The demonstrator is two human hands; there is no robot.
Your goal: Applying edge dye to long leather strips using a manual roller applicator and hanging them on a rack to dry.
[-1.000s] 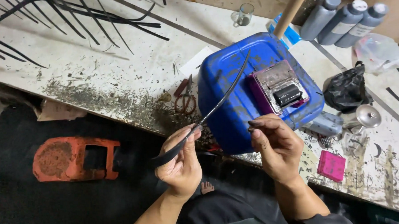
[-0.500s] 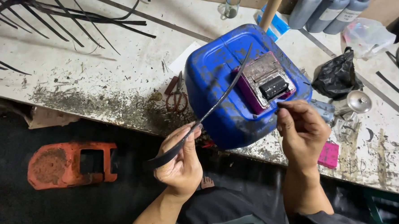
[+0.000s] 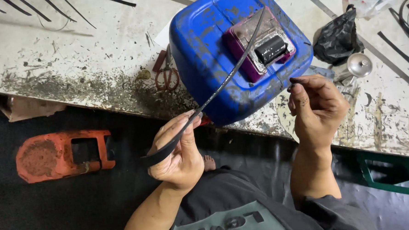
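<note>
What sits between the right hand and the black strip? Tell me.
Nothing visible. The right hand hovers over the table edge, apart from the black strip that the left hand holds; only the blue canister lies under the gap between them.

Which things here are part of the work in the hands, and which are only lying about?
In the work:
left hand, gripping the black strip
right hand, fingers pinched, above the blue canister

Lying about:
scissors
black bag
orange frame on the floor
metal funnel
</note>
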